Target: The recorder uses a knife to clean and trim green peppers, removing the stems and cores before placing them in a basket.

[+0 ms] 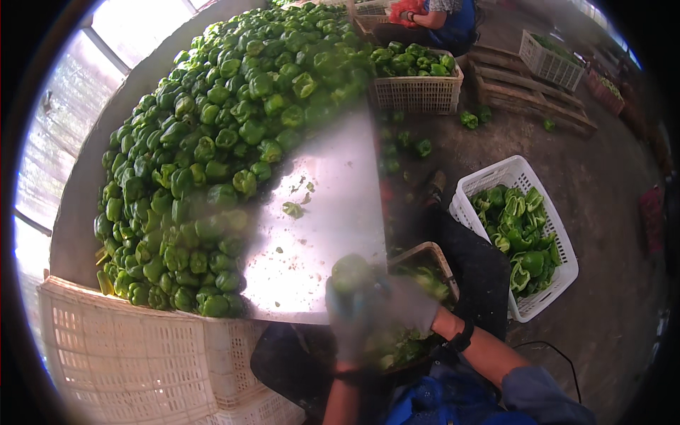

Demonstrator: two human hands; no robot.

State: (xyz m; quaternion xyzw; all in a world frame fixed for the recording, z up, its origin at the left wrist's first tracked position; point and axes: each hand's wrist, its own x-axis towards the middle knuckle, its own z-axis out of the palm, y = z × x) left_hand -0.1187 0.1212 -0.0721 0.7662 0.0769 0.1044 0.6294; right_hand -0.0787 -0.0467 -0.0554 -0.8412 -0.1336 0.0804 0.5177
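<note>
Both my hands wear pale gloves and are blurred by motion at the front edge of a shiny metal table (333, 191). My left hand (348, 322) grips a green bell pepper (352, 273) from below, just above the table's edge. My right hand (411, 304) is close beside it, over a brown basket (433, 252) that holds green peppers; the blur hides its fingers. A big heap of green bell peppers (212, 142) covers the left and far part of the table. One loose pepper (292, 209) lies on the bare metal.
A white crate (496, 177) half full of peppers stands on the floor at my right. Stacked white crates (127, 354) are at the lower left. Far off, a person in blue (446, 18) sits behind a basket of peppers (418, 92), near wooden pallets (531, 92). Stray peppers lie on the floor.
</note>
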